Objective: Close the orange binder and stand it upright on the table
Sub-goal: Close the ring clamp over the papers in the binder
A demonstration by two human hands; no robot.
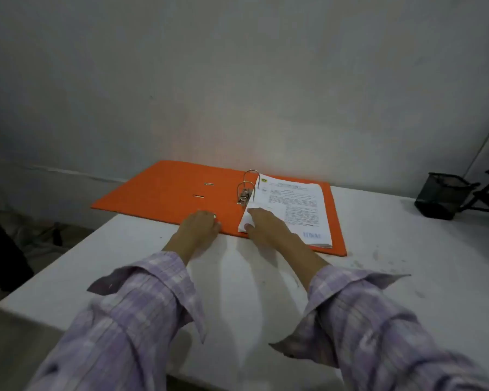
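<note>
A: The orange binder (181, 193) is lying open on the white table (407, 249). The left hand (199, 224) is resting curled on its near edge, gripping nothing.

B: The right hand (266, 227) is pressing flat on the paper stack (294, 210). Loose sheets are risking creasing during closure.

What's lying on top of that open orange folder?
A stack of printed papers on the orange binder's right half, with the right hand on it. Anything beneath the stack is hidden.

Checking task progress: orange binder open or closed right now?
Open. The orange binder lies flat on the table, both covers spread, metal rings exposed, paper stack showing on its right half.
</note>
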